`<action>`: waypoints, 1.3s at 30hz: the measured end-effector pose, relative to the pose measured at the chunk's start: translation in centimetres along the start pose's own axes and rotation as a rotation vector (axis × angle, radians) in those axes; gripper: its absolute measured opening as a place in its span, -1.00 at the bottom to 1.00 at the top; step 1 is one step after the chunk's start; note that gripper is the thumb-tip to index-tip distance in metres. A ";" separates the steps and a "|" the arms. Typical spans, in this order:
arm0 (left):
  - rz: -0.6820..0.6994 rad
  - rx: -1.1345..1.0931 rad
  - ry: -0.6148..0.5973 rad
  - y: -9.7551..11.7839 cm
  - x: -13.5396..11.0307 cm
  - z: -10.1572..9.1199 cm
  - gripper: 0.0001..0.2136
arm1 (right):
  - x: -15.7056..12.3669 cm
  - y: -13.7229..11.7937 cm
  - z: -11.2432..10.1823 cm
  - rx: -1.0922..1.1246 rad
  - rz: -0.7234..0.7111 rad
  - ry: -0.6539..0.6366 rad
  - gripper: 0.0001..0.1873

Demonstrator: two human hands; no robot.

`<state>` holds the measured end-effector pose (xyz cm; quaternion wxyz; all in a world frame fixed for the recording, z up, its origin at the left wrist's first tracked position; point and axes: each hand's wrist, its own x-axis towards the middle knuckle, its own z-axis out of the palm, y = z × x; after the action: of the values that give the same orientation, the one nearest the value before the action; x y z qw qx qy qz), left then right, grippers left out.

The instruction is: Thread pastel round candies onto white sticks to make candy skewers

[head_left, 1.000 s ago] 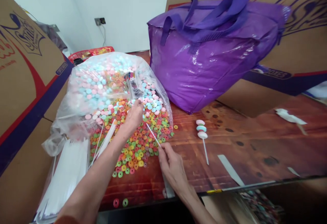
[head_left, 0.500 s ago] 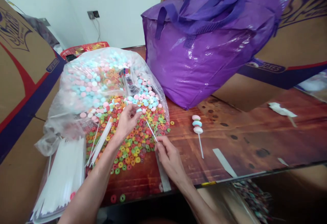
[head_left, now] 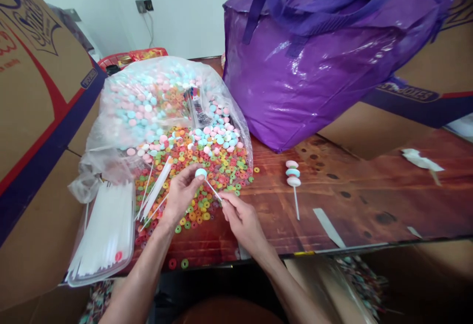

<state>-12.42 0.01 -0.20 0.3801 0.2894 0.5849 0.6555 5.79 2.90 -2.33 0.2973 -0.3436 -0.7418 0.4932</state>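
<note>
Between the thumb and fingers of my left hand [head_left: 185, 188] is a round light-blue and white candy [head_left: 201, 172]. My right hand [head_left: 240, 215] pinches a thin white stick [head_left: 213, 189] by its lower part, and the stick's upper tip meets the candy. Whether the tip has gone into it I cannot tell. Beneath both hands spreads a pile of small ring candies [head_left: 199, 210] in red, orange, yellow and green. Pink, blue and white round candies [head_left: 219, 139] lie behind them, partly under a clear plastic bag [head_left: 111, 92]. A candy skewer [head_left: 293, 173] with stacked pieces rests on the table to the right.
A plastic tub [head_left: 107, 235] of white sticks stands at the left, with loose sticks [head_left: 157, 186] beside it. A large purple bag [head_left: 314, 77] stands behind on the wooden table [head_left: 354, 181]. Cardboard boxes [head_left: 40, 92] flank both sides. Paper scraps [head_left: 328, 228] lie at the right.
My left hand has come from the candy pile toward me with a light-blue candy, up to the tip of the stick. My right hand still holds the stick. The view has shifted slightly.
</note>
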 end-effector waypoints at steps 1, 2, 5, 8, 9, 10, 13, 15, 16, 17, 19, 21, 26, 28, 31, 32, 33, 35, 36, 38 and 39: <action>-0.013 -0.011 0.040 -0.1 -0.2 -0.1 -0.62 | -0.1 -0.1 0.1 0.010 0.003 0.020 -0.67; -0.025 -0.025 0.069 -0.2 -0.4 -0.1 -0.62 | -0.3 -0.2 0.2 0.022 0.005 0.033 -0.65; -0.040 -0.078 0.106 -0.2 -0.9 -0.2 -0.66 | -0.6 -0.7 0.4 0.037 -0.005 0.032 -0.62; -0.030 -0.112 0.116 -0.2 -1.3 -0.2 -0.68 | -0.7 -1.3 0.7 0.026 -0.035 0.024 -0.61; -0.028 -0.115 0.113 -0.2 -1.4 -0.2 -0.68 | -0.7 -1.3 0.8 0.026 -0.047 0.030 -0.61; -0.026 -0.116 0.109 -0.2 -1.5 -0.2 -0.69 | -0.7 -1.4 0.9 0.028 -0.059 0.040 -0.62; -0.017 -0.098 0.103 -0.4 -1.8 -0.4 -0.69 | -0.8 -1.4 1.1 0.039 -0.089 0.067 -0.64; 0.002 -0.060 0.103 -0.7 -2.2 -0.4 -0.70 | -0.9 -1.4 1.2 0.042 -0.098 0.077 -0.65; 0.016 -0.034 0.102 -0.8 -2.4 -0.4 -0.71 | -1.0 -1.4 1.4 0.040 -0.100 0.082 -0.65; 0.037 -0.001 0.101 -1.0 -2.6 -0.4 -0.72 | -1.1 -1.5 1.5 0.035 -0.101 0.088 -0.65; 0.101 0.088 0.115 -1.5 -3.1 -0.4 -0.77 | -1.3 -1.6 1.9 0.021 -0.098 0.106 -0.65; 0.171 0.207 0.142 -2.1 -3.7 -0.4 -0.81 | -1.5 -1.6 2.3 0.008 -0.088 0.134 -0.65; 0.252 0.429 0.153 -2.8 -5.0 0.3 -0.83 | -1.8 -1.5 3.1 0.004 -0.054 0.201 -0.65; 0.268 0.488 0.139 -2.5 -5.6 0.9 -0.82 | -1.7 -1.6 3.2 0.006 -0.041 0.205 -0.65; 0.280 0.536 0.072 -1.8 -6.4 2.2 -0.80 | -1.3 -1.9 2.8 -0.019 0.001 0.210 -0.67; 0.282 0.541 0.034 -1.5 -6.5 2.5 -0.80 | -1.2 -1.9 2.5 -0.029 0.011 0.217 -0.67; 0.287 0.546 -0.007 -1.3 -6.5 2.8 -0.78 | -1.0 -1.9 2.1 -0.038 0.013 0.225 -0.68; 0.309 0.570 -0.062 -1.0 -5.9 3.1 -0.76 | -0.9 -1.5 1.2 -0.066 0.008 0.241 -0.69; 0.326 0.606 -0.063 -0.9 -5.4 3.1 -0.74 | -0.9 -1.2 0.7 -0.090 0.006 0.248 -0.69; 0.372 0.746 -0.031 -0.9 -4.2 2.9 -0.72 | -1.0 -0.5 -0.2 -0.149 0.016 0.269 -0.70; 0.394 0.838 -0.017 -0.9 -3.6 2.8 -0.72 | -1.1 -0.2 -0.6 -0.175 0.026 0.280 -0.70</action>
<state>-8.04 -1.42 -0.43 0.1032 0.5290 0.7302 0.4199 6.87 2.29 -2.05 0.3604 -0.4430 -0.7288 0.3778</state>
